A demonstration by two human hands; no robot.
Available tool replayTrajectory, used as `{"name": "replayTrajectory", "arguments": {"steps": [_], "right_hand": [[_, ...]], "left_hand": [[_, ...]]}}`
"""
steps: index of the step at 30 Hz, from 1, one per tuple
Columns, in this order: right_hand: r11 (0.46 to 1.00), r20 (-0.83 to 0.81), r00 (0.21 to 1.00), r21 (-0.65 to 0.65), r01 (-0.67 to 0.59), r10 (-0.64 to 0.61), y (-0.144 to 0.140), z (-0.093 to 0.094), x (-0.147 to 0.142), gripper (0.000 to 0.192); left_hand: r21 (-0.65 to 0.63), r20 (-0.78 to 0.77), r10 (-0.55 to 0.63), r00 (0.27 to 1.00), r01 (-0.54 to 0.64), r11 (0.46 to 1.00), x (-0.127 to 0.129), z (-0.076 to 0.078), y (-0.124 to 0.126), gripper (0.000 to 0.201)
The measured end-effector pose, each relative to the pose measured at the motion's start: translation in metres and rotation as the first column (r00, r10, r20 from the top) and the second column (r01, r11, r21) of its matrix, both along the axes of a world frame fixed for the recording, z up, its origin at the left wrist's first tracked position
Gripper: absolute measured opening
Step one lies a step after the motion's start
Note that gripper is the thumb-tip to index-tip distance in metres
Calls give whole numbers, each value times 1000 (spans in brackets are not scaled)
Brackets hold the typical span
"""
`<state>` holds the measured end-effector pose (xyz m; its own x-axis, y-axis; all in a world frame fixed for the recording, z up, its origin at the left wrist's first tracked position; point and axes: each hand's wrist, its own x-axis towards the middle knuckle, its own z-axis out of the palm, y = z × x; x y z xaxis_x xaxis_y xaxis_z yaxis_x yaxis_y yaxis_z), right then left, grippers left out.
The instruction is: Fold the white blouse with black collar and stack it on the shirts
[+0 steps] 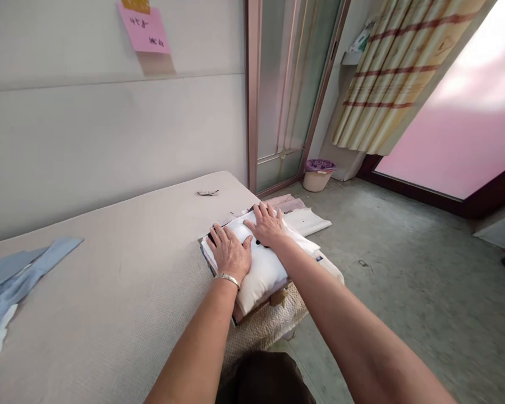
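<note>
A stack of folded clothes (264, 274) lies at the right edge of a beige mattress (122, 269), with a white folded garment on top. My left hand (229, 251), a silver bangle at its wrist, rests flat on the top garment's left part, fingers spread. My right hand (267, 224) lies flat on its far part, just beside the left hand. Both palms press down and hold nothing. A small dark mark on the white fabric shows next to my right wrist.
Light blue cloth (14, 278) lies at the mattress's left side. A small scrap (207, 193) sits near its far edge. On the concrete floor stand a basket with a purple liner (318, 174), a glass door and a striped curtain (398, 73). A pink note (145, 29) hangs on the wall.
</note>
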<state>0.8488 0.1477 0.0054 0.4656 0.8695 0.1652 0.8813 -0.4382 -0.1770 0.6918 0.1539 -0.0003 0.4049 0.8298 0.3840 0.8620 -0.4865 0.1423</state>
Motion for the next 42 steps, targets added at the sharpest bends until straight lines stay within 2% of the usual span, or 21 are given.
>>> {"name": "replayTrajectory", "arguments": {"steps": [2,4,7,9,11,13,17,19,21,23,26,29,32,35,37,39,41,42], "right_hand": [[1000,-12,1000,4,-7,7,2,-16,-1,75],[999,-11,1000,36,-5,6,1,-24,-1,76],[999,-7,1000,43,-9,10,2,-27,1,76],[1000,-50,999,-21,-7,6,4,-25,1,76],[994,-112,994,-108,-11,-1,6,-17,1,76],[988,-147,989,-150,-21,-1,1,0,0,75],[997,-111,993,-62,-47,39,-30,39,-13,69],[998,-77,995,4,-55,55,-50,46,-21,67],[999,-68,997,14,-43,44,-64,39,-26,67],[999,-93,995,-42,-24,20,-70,23,-26,69],[991,-146,989,-131,-26,6,-67,-6,-20,70],[987,-171,985,-156,-32,5,-62,-22,-16,72],[984,-183,983,-175,-28,-4,-57,-23,-14,72],[979,-192,981,-203,-27,-13,-58,-7,-14,69],[981,-175,984,-191,-25,-9,-67,11,-23,65],[992,-125,992,-127,2,-18,-86,29,-47,61],[1000,-49,998,6,28,-28,-120,40,-88,58],[996,-8,1000,87,6,-6,-141,41,-113,58]], "left_hand": [[-6,-20,-12,1000,12,1000,4,-16,4,80],[29,-16,-27,1000,27,999,2,-25,6,81],[40,-20,-19,1000,20,999,0,-29,8,81],[-13,-53,-20,998,19,1000,-1,-28,11,82],[-105,-87,-46,995,37,994,-5,-20,15,82],[-183,-91,-72,993,54,982,-13,-4,14,77],[-167,-4,-171,985,168,971,-32,35,-16,69],[-150,30,-270,962,271,951,-34,43,-39,67],[-176,36,-333,942,334,926,-29,39,-56,64],[-246,17,-353,935,346,905,-22,25,-64,62],[-342,-33,-363,931,331,880,-17,-2,-61,64],[-345,-58,-380,923,339,875,-17,-19,-52,64],[-354,-75,-375,924,327,876,-15,-18,-48,64],[-413,-86,-394,915,327,850,-16,0,-53,64],[-381,-63,-431,900,377,844,-30,17,-66,63],[-266,-12,-451,892,432,862,-62,30,-86,63],[-156,55,-428,902,431,889,-116,32,-112,60],[-145,84,-398,914,406,902,-149,27,-124,57]]}}
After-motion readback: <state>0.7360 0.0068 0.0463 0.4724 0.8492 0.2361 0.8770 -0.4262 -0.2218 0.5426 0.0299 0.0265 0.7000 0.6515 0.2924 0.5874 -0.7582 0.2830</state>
